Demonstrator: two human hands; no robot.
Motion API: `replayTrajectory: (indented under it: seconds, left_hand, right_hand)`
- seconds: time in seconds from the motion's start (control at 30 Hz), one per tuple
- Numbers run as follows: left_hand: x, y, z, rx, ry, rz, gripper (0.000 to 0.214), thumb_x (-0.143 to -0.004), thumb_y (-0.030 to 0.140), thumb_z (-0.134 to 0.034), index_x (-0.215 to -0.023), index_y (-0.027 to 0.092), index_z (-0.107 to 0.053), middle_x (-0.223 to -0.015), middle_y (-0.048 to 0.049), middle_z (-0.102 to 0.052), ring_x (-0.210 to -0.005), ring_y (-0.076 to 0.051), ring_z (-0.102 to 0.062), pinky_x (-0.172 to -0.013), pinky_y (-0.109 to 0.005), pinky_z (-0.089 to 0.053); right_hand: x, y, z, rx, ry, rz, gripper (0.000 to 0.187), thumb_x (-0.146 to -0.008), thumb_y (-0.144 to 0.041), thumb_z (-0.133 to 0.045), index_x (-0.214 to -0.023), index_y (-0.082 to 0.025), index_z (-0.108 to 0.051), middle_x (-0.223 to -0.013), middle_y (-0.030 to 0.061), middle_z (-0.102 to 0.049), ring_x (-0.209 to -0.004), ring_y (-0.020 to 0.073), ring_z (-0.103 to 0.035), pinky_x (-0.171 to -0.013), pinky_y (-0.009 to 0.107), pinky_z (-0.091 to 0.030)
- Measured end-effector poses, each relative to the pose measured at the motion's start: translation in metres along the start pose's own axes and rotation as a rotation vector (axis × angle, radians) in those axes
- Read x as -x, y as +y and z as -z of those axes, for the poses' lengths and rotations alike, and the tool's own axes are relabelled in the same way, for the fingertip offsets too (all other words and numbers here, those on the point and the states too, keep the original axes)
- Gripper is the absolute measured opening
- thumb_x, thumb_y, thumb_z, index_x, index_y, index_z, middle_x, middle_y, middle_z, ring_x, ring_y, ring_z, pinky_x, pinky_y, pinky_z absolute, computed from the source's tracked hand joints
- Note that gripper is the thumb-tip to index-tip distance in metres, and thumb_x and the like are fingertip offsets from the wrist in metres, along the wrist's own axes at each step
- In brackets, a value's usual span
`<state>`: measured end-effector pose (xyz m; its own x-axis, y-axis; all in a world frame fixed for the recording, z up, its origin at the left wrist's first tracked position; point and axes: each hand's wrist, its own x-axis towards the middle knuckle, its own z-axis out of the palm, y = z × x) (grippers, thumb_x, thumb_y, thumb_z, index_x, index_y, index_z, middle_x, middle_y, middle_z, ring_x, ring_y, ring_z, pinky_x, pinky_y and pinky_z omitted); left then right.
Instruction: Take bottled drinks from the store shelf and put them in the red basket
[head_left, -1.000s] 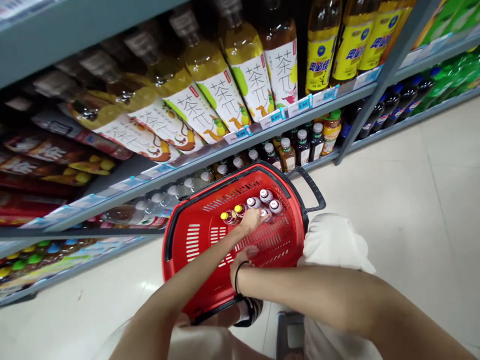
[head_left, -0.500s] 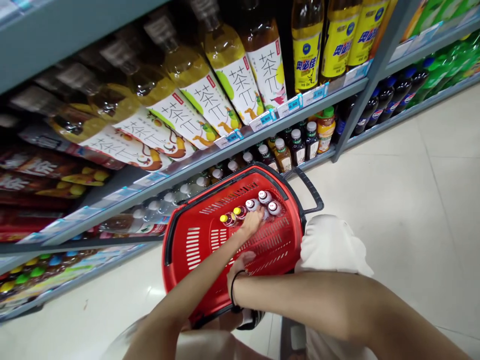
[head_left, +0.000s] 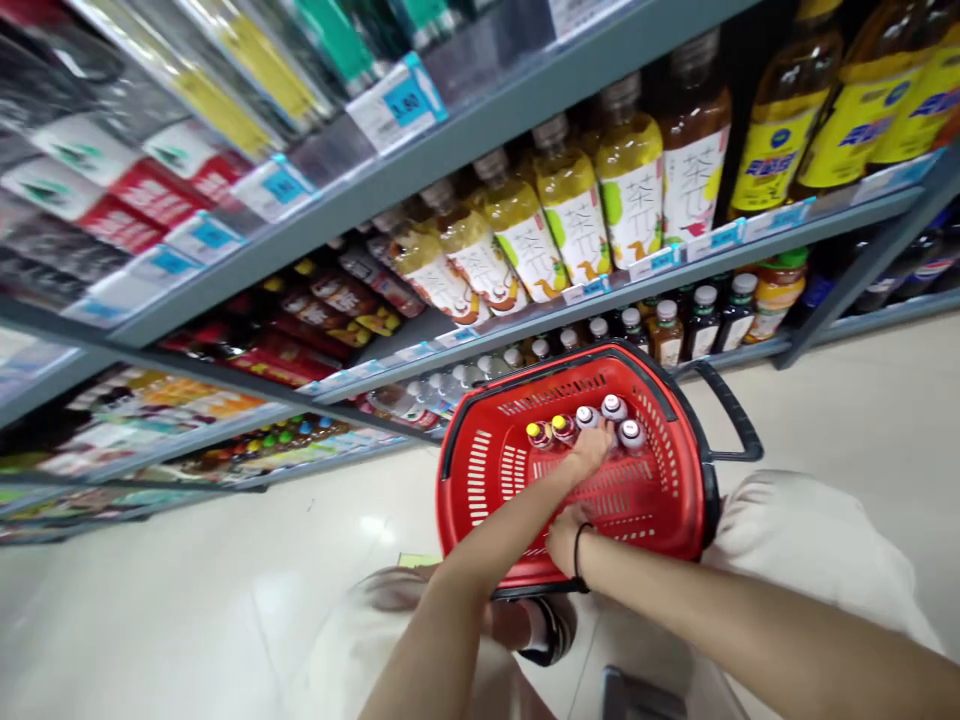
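A red basket (head_left: pixel 480 480) with a black handle (head_left: pixel 731 410) stands on the floor before the shelves. Several small bottles (head_left: pixel 630 433) with white and yellow caps stand upright at its far side. My left hand (head_left: pixel 591 450) reaches into the basket, fingers curled over one of these bottles, next to the yellow-capped bottle (head_left: pixel 536 433). My right hand (head_left: pixel 562 538), with a black band at the wrist, rests at the basket's near rim, partly behind my left forearm, and seems to grip it.
Grey shelves (head_left: pixel 525 320) run along the back, full of big tea bottles (head_left: pixel 630 200), yellow-labelled bottles (head_left: pixel 780 150) and small dark bottles (head_left: pixel 701 320) on the lowest level. My knees in light cloth (head_left: pixel 810 540) flank the basket. Pale tiled floor (head_left: pixel 187 600) spreads left and right.
The view has swung up and left, so the basket now shows further right. My left hand stays on the bottles and my right hand stays at the near rim.
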<state>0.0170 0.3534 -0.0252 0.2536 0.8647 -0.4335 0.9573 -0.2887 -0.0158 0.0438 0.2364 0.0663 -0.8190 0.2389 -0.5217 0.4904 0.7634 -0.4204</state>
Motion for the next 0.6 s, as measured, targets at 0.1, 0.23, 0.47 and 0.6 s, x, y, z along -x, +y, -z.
replayTrajectory:
  seconds: [0.1,0.23,0.47,0.6]
  left_hand:
    - [0.010,0.008,0.016,0.055,0.104,0.008,0.059,-0.089,0.026,-0.078,-0.139,0.003,-0.057,-0.140,-0.0270,-0.058,-0.121,-0.035,-0.063,-0.093,-0.042,-0.056]
    - [0.039,0.005,0.048,0.196,0.349,0.115,0.060,-0.098,0.052,-0.064,-0.134,0.005,-0.059,-0.130,-0.0249,-0.064,-0.108,-0.035,-0.069,-0.084,-0.042,-0.056]
    - [0.096,-0.084,0.132,0.537,0.901,0.350,0.039,-0.111,0.048,-0.035,-0.108,0.017,-0.059,-0.096,-0.0064,-0.071,-0.079,-0.017,-0.068,-0.077,-0.029,-0.050]
    - [0.105,-0.154,0.193,0.775,1.374,0.423,0.028,-0.107,0.042,-0.047,-0.113,0.015,-0.055,-0.107,-0.0101,-0.070,-0.094,-0.017,-0.068,-0.085,-0.028,-0.052]
  right_hand:
    - [0.024,-0.001,0.007,0.093,-0.019,0.012,0.030,-0.101,-0.017,-0.054,-0.108,-0.003,-0.080,-0.101,0.0266,-0.075,-0.100,0.0434,-0.074,-0.081,0.058,-0.059]
    - [0.056,-0.006,0.007,0.181,0.015,0.082,0.054,-0.106,-0.046,-0.052,-0.112,0.000,-0.079,-0.104,0.0266,-0.075,-0.103,0.0411,-0.072,-0.090,0.055,-0.056]
    - [0.063,-0.006,-0.002,0.264,0.005,0.130,0.050,-0.096,-0.048,-0.060,-0.104,-0.002,-0.080,-0.096,0.0226,-0.075,-0.098,0.0400,-0.073,-0.086,0.052,-0.055]
    - [0.061,-0.006,-0.001,0.256,0.003,0.136,0.052,-0.094,-0.048,-0.062,-0.106,-0.001,-0.080,-0.097,0.0237,-0.075,-0.099,0.0409,-0.074,-0.085,0.051,-0.056]
